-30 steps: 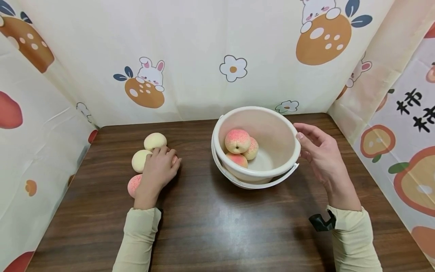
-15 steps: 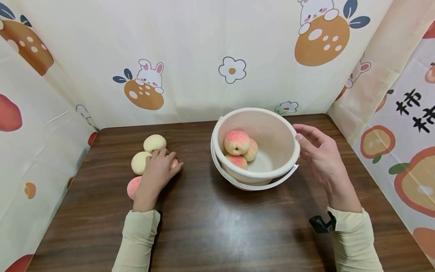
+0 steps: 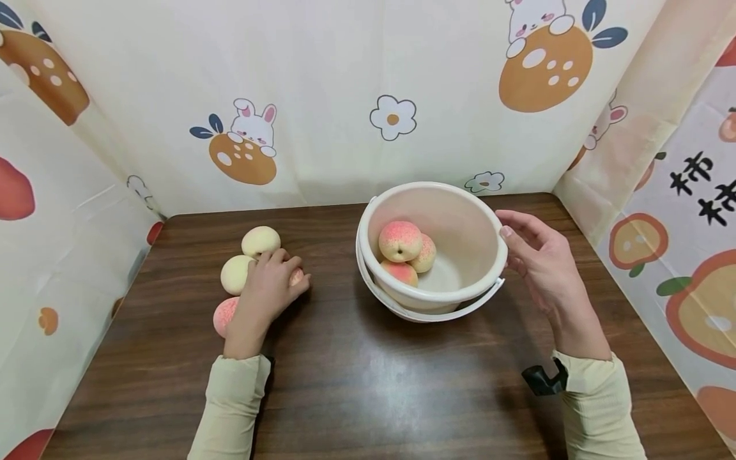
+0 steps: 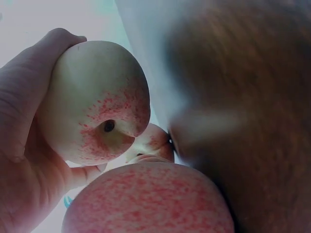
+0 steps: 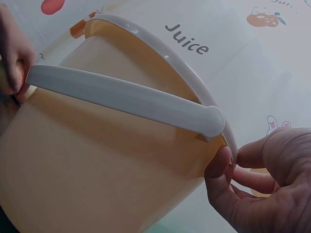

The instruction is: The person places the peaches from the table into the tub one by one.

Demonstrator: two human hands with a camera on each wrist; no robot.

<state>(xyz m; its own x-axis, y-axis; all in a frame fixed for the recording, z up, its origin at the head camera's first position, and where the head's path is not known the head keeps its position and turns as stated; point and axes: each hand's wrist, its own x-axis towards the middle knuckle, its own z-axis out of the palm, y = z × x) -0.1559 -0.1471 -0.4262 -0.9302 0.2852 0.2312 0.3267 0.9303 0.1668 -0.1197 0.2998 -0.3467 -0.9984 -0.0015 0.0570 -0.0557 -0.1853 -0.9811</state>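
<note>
My left hand (image 3: 268, 286) grips a peach (image 4: 95, 92), pale with a red-speckled end, at the table's left side; the fingers mostly cover it from above. Around that hand lie two pale peaches, one farther back (image 3: 260, 241) and one to the left (image 3: 235, 275), plus a pink peach (image 3: 224, 315) beside the wrist. My right hand (image 3: 540, 259) pinches the right rim of a cream bucket (image 3: 468, 249) between thumb and fingers. Inside the bucket, toward its left, sit a large pink-topped peach (image 3: 400, 240) and two others, one behind (image 3: 425, 254) and one in front (image 3: 400, 275).
The bucket's white handle (image 5: 121, 97) hangs down on the near side. Brown wood-grain table (image 3: 368, 390) lies between the hands and in front of the bucket. Printed fabric (image 3: 333, 76) stands behind the table and along both sides.
The left hand's fingers and thumb have shifted slightly around the peach, the thumb a little to the right. The right hand, the bucket and the other peaches stay in place.
</note>
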